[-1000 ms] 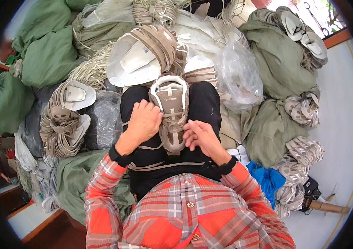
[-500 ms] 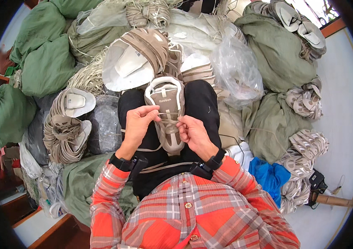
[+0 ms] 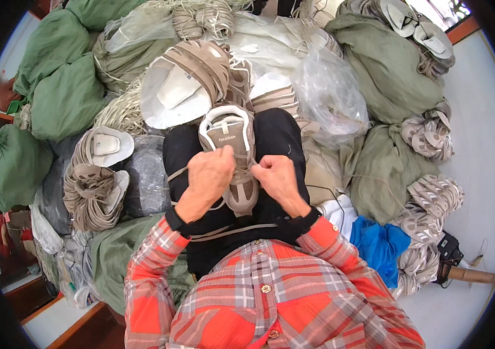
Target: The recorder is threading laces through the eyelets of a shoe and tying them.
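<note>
Bare L hand [image 3: 209, 177] slid in & rolled knuckles-up since ½ sec ago; fingers bent in, tips hid, can't tell what's gripped. Soft grey-brown white-edged shoe [image 3: 233, 134] sits btwn black-trousered legs [image 3: 278, 135], flat tan laces [image 3: 241, 173] part hid. Bare R hand [image 3: 277, 179] pinches lace, tips together, bit blurry there.

L hand [image 3: 205, 179] & R hand [image 3: 278, 179] nr each other, backs up, fingers curled.

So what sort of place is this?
Probably a shoemaking workroom, maybe a small one: a fanned stack of brown shoe uppers, a bundle of pale cords and bulging green sacks crowd around the person, who has a laced shoe upper at the knees.
</note>
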Available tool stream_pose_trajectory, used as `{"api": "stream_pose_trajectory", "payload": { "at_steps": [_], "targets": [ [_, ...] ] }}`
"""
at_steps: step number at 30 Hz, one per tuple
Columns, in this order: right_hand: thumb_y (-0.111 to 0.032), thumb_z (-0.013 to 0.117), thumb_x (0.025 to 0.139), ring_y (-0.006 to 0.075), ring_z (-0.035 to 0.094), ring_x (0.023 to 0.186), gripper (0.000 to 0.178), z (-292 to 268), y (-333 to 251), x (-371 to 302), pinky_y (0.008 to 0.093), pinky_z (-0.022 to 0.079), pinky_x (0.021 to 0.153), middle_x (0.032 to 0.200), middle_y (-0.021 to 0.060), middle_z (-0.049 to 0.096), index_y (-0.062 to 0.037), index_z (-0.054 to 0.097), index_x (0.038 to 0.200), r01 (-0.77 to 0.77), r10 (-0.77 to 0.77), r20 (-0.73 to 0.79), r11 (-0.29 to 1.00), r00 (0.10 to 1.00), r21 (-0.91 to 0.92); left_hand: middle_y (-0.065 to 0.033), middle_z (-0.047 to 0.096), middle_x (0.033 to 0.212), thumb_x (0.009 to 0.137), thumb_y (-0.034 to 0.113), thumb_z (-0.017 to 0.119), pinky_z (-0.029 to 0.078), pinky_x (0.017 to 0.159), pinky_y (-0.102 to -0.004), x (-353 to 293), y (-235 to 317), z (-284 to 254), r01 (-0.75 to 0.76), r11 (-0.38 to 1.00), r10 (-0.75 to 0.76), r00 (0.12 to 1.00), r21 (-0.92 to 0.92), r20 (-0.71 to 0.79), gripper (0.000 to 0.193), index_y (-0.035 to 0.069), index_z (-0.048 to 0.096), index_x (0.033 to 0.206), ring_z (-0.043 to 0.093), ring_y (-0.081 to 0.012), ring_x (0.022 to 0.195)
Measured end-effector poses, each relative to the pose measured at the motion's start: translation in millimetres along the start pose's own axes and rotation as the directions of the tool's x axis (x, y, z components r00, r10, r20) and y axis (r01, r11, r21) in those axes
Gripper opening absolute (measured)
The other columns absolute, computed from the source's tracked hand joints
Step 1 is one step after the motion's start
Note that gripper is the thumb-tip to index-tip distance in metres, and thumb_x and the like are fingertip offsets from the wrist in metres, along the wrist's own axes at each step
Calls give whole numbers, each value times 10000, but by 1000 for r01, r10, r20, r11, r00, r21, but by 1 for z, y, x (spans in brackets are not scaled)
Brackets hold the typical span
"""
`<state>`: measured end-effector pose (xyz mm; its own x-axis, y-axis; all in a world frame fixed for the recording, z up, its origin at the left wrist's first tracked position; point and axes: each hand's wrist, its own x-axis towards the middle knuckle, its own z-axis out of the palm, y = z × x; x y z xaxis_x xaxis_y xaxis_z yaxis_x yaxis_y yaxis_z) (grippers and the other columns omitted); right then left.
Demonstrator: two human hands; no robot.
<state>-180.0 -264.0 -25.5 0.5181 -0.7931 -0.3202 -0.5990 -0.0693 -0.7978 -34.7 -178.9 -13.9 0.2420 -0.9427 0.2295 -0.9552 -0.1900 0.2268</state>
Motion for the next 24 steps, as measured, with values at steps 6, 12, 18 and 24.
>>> {"api": "stream_pose_trajectory", "payload": {
  "at_steps": [6,12,18,24],
  "targets": [
    [-169,574,718,380,626,672,175,-3,-4,-7,451,491,603,665,223,612,1,612,728,203,-284,-195,913,939,-353,-91,568,634,795,174,615,449,521,-391,8,3,9,-88,991,88,996,-102,-7,158,74,503,745,591,-289,581],
    [-145,571,757,383,628,691,158,-4,-8,18,441,499,639,715,211,629,-5,607,820,220,-225,-51,972,973,-79,-89,561,624,785,200,650,414,548,-396,-6,-27,-58,-131,985,139,988,-114,66,172,83,547,712,557,-286,587],
    [-128,590,889,152,589,754,179,-32,-76,18,270,468,705,820,71,623,-2,633,1009,771,-843,256,537,473,343,-24,519,584,764,198,674,322,546,-336,1,-55,-178,-147,749,339,923,-646,183,192,73,578,653,473,-205,548],
    [-174,588,918,36,482,508,171,-94,-200,-32,181,379,451,636,-13,553,-20,658,944,258,-707,571,695,417,671,5,547,607,785,316,651,294,531,-289,24,-88,-199,-475,-202,294,804,-856,-516,280,88,555,653,457,-114,532]
  ]
}}
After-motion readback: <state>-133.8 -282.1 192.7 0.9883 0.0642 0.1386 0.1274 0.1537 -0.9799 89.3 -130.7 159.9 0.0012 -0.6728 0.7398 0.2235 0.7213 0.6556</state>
